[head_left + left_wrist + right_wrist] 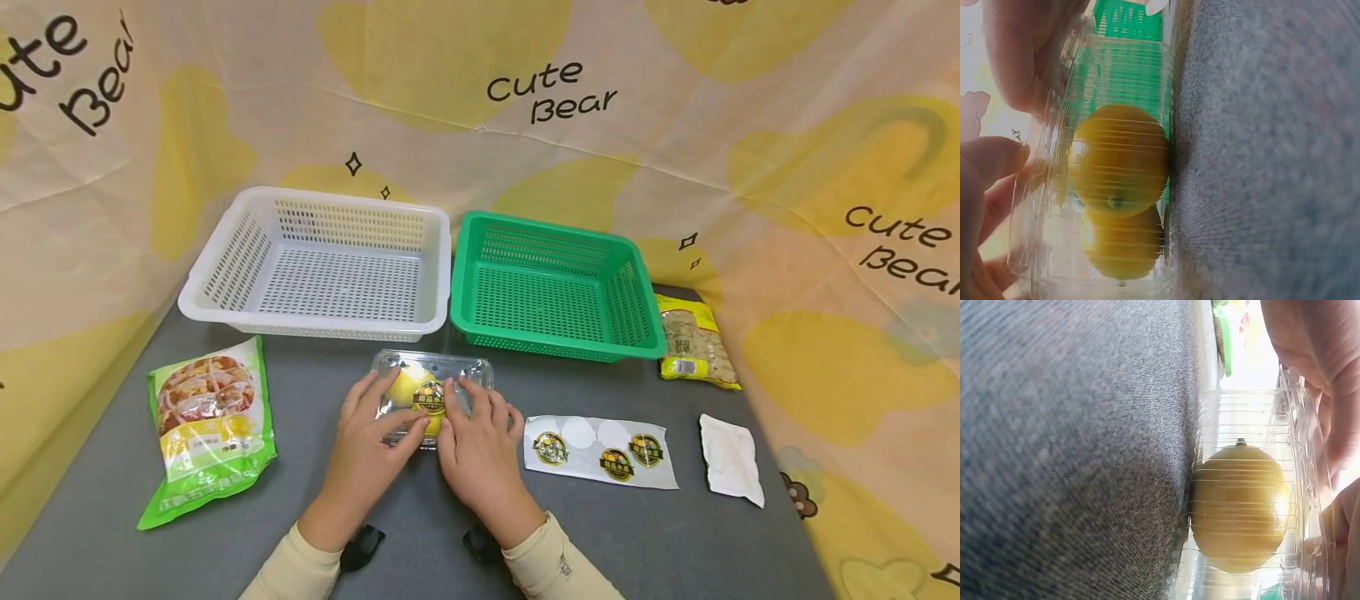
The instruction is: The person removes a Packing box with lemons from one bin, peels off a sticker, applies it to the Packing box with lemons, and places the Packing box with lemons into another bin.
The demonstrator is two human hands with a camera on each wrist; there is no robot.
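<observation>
A clear plastic clamshell box lies on the table in front of me. Yellow round fruits show through its ribbed walls; the right wrist view has one fruit with a small stem. On the lid sits a round black-and-gold sticker. My left hand rests on the lid's left side, its thumb and index finger near the sticker. From the right, my right hand lies over the lid, fingertips touching at the sticker's right edge. Part of the box is hidden beneath both hands.
Behind the box stand a white basket and a green basket. A green food bag lies left. To the right are a sticker sheet, a white packet and a yellow-topped bag. A printed cloth hangs behind.
</observation>
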